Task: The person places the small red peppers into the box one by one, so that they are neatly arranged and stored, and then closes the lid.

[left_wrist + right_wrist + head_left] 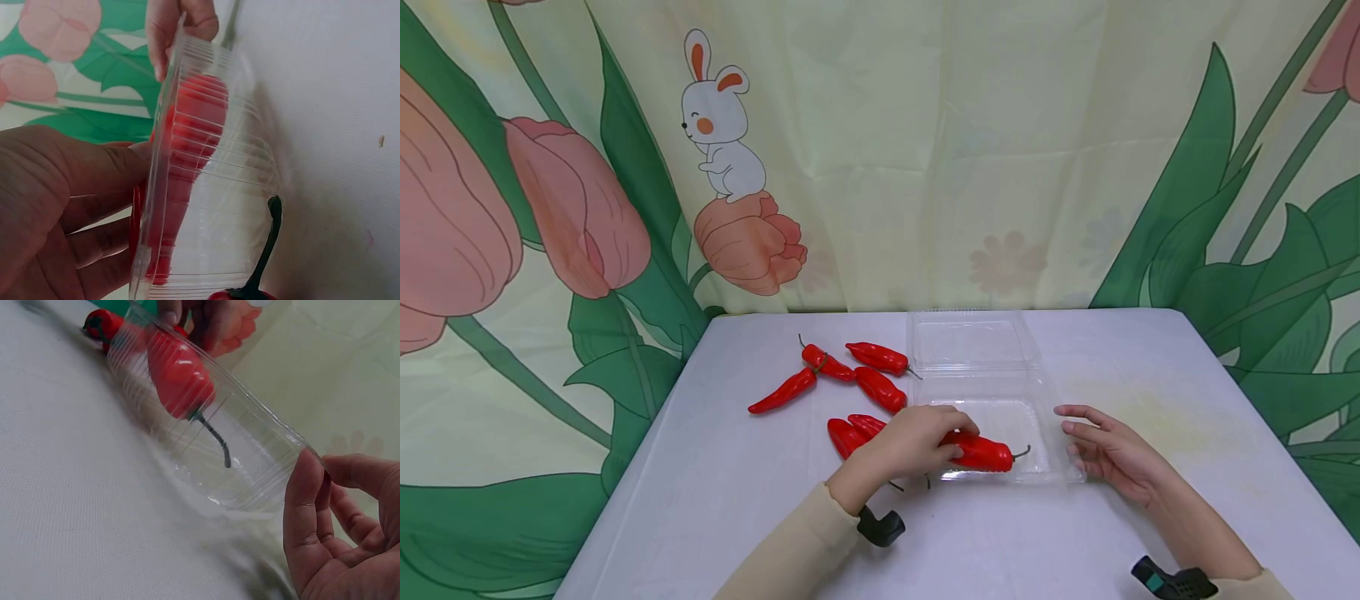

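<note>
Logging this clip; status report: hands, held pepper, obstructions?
Left hand gripping red pepper at clear container. Right hand pinching container's edge. Lid open, nothing visibly blocking.

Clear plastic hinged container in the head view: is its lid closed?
No, its transparent rectangular lid lies folded back on the far side of the open base.

Red pepper (983, 452) in left fingers (961, 422), clear box (1007, 408) beneath, right fingers (1086, 431) at box edge
</note>
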Available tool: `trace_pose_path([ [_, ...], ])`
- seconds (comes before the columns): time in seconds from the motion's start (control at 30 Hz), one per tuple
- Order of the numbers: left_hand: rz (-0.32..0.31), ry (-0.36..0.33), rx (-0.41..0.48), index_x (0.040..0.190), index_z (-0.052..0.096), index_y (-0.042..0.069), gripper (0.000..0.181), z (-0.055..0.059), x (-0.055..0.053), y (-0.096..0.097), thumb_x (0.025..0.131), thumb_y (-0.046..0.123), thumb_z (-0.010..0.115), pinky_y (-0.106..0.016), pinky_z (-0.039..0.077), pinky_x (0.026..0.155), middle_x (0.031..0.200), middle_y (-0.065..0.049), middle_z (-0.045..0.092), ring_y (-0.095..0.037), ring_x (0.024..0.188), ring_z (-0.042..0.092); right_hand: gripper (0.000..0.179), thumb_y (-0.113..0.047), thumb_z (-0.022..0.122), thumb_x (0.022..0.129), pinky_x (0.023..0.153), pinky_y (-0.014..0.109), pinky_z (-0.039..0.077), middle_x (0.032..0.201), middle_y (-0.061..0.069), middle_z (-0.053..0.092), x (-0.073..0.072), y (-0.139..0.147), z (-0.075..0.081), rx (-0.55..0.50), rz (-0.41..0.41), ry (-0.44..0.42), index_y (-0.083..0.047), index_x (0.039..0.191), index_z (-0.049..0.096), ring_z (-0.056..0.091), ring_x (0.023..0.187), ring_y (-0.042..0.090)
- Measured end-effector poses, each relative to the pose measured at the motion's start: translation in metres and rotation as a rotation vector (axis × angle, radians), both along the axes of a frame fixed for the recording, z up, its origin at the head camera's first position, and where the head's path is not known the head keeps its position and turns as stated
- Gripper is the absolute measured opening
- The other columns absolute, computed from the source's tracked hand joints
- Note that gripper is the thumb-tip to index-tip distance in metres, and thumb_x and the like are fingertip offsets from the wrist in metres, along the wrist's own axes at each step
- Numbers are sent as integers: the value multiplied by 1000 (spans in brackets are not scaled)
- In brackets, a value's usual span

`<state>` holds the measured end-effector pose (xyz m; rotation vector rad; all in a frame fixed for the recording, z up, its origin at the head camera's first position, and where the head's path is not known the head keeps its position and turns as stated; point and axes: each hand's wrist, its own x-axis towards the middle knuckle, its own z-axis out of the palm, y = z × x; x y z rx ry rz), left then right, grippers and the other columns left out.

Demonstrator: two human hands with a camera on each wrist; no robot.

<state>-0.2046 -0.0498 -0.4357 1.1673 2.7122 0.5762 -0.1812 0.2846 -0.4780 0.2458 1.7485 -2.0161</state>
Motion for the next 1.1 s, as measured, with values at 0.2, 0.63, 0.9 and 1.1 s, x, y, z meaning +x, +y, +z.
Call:
trace_pose_path([
  [0.2,-3,8,-4,128,70,23,39,-3,0,-1,91,23,80,-14,51,78,111,9,73,-4,93,65,17,-25,60,106,70,22,59,99,-4,61,0,1,0,8,13,7,-38,115,66,63,75,9],
  [0.63,20,10,7,126,73,24,39,-6,0,-1,88,27,82,-29,49,94,109,13,75,-3,97,62,17,-26,60,106,70,22,59,101,-3,60,2,-1,4,17,14,6,-38,116,66,62,75,10],
  [0.9,30,-43,41,124,73,24,40,-14,-2,1,86,27,85,-16,51,81,106,12,75,-1,89,62,17,-25,61,106,70,22,59,99,-4,61,4,-2,5,14,3,5,-38,115,66,63,75,9],
  [1.1,45,-67,43,123,74,23,39,-17,-2,1,87,29,85,-14,53,80,108,10,76,-3,94,67,17,-26,61,106,70,21,58,97,-4,61,4,-3,6,13,8,8,-38,116,66,62,75,10],
])
